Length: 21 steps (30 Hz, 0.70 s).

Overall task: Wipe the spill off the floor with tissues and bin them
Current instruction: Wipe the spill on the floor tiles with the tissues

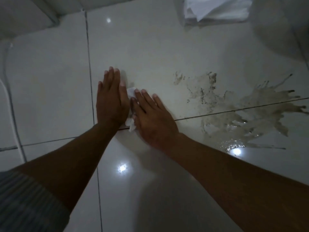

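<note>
Tiled floor (150, 47) with a muddy spill (247, 114) to the right of the fingers, well apart; a stack of tissues (215, 9) lies beyond, cut off by the top edge. Left hand (110, 101) and right hand (153, 118) press flat, fingers straight and close together, on a crumpled tissue (131, 123), mostly hidden between and beneath them.
</note>
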Each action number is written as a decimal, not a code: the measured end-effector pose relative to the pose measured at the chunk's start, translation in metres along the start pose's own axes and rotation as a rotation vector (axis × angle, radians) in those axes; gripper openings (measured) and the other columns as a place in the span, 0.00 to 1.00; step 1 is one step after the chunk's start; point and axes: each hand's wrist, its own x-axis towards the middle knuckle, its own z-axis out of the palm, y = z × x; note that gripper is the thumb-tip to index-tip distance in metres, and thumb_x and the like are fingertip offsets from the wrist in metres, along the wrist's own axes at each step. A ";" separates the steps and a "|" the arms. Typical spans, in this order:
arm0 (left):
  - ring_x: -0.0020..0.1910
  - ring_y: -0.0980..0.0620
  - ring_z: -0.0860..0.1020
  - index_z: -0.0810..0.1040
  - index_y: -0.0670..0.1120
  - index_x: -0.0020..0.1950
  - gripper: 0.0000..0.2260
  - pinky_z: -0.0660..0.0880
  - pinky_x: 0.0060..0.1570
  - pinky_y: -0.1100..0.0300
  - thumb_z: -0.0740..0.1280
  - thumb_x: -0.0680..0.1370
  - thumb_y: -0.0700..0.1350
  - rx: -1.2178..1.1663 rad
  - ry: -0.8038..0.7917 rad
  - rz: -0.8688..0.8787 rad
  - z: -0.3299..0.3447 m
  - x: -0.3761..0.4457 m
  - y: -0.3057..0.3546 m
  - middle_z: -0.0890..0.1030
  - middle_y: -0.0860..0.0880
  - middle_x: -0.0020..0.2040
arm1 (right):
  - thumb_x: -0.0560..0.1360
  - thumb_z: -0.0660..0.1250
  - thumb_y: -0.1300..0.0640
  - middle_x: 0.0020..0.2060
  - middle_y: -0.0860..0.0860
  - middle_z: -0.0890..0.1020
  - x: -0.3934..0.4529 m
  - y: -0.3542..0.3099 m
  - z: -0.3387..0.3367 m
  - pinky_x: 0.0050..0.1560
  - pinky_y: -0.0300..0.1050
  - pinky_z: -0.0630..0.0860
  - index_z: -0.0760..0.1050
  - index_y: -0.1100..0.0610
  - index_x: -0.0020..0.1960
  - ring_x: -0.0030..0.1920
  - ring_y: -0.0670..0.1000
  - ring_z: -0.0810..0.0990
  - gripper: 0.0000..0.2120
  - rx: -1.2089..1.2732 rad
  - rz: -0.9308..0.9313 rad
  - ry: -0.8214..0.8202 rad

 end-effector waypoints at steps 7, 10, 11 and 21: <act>0.80 0.50 0.53 0.57 0.41 0.78 0.24 0.47 0.78 0.53 0.47 0.83 0.47 0.039 0.025 0.005 0.005 0.018 -0.015 0.58 0.44 0.80 | 0.84 0.48 0.53 0.79 0.61 0.50 0.068 0.011 0.009 0.79 0.55 0.45 0.47 0.64 0.79 0.80 0.57 0.46 0.27 -0.072 0.163 -0.006; 0.79 0.49 0.54 0.58 0.40 0.78 0.24 0.49 0.78 0.53 0.47 0.83 0.46 0.034 0.045 0.010 0.004 0.016 -0.014 0.59 0.43 0.79 | 0.85 0.47 0.51 0.79 0.59 0.53 0.070 0.016 0.002 0.79 0.54 0.45 0.52 0.63 0.79 0.80 0.55 0.49 0.26 -0.085 0.036 -0.045; 0.79 0.49 0.54 0.59 0.40 0.78 0.24 0.50 0.78 0.52 0.47 0.83 0.46 0.042 0.046 0.018 0.003 0.016 -0.015 0.59 0.43 0.79 | 0.85 0.47 0.50 0.79 0.58 0.55 0.066 0.022 -0.002 0.79 0.54 0.46 0.54 0.62 0.78 0.80 0.54 0.52 0.26 -0.109 -0.013 -0.063; 0.80 0.48 0.50 0.55 0.42 0.79 0.25 0.49 0.79 0.50 0.47 0.83 0.48 0.106 -0.019 0.047 0.001 0.021 -0.016 0.55 0.44 0.80 | 0.84 0.50 0.47 0.79 0.60 0.56 0.104 0.032 -0.014 0.79 0.54 0.48 0.54 0.64 0.78 0.79 0.55 0.53 0.29 -0.107 0.094 -0.056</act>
